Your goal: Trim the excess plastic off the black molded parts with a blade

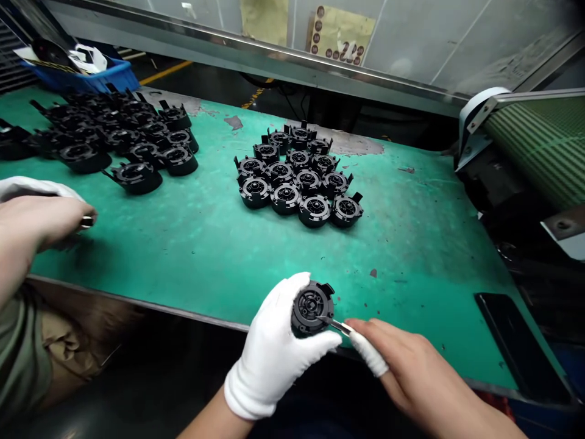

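Note:
In a white glove, my left hand (274, 347) is closed around a round black plastic housing (312, 306) at the table's front edge. The housing's ringed face is turned up, and a small tab sticks out at its upper right. My right hand (402, 360) is bare except for a white cover on the thumb. Its fingers pinch a slim trimming knife (342, 327), whose metal tip touches the housing's face at the lower right. Most of the knife's handle is hidden inside my fingers. Beyond my hands, several similar black housings (286, 196) stand grouped on the green table (205, 256).
Another cluster of black housings (136, 175) stands at the left, near a co-worker's hand (50, 213). A blue bin (95, 79) is behind it. A black phone-like slab (516, 341) lies at the right edge, below a green conveyor belt (543, 134).

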Demonstrator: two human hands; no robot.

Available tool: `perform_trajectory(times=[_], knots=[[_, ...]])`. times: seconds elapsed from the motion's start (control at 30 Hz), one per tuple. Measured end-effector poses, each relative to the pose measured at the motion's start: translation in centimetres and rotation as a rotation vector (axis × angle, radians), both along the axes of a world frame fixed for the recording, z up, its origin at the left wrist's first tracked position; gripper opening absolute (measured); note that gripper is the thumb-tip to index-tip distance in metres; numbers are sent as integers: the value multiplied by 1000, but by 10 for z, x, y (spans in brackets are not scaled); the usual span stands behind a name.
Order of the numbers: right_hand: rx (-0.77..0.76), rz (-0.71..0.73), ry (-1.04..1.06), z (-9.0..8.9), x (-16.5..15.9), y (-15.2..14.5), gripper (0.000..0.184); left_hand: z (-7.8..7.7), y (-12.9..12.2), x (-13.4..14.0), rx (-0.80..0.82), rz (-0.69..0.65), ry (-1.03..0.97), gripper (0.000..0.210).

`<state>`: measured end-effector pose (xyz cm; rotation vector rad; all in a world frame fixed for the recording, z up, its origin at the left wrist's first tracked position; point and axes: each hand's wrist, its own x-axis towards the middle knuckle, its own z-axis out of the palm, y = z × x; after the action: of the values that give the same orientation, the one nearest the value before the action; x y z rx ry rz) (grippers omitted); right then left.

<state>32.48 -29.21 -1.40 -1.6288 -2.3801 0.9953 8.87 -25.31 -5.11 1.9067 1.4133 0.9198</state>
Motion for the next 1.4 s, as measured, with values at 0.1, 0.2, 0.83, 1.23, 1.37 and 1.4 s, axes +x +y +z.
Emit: perform_trajectory(times=[0.1,0.2,0.83,1.23,1.37,1.4], knots=[[-23,10,-63,-5,-6,-4,68,-2,-1,1,-30,10,-6,83],[-68,39,-62,-3,-12,-1,73,-2,0,-1,-55,2,-5,83],[18,-2,-13,-2,-13,6,65,-2,2,-1,-63,-19,-29,81],[47,37,-60,-3,-15,5,62,-3,2,1,-31,-29,-26,81],[37,71,-101,3,-14,10,64,-2,3,1,-26,-33,-21,82],[22,88,-103,5,-13,12,63,-1,4,1,-27,-31,-19,83]])
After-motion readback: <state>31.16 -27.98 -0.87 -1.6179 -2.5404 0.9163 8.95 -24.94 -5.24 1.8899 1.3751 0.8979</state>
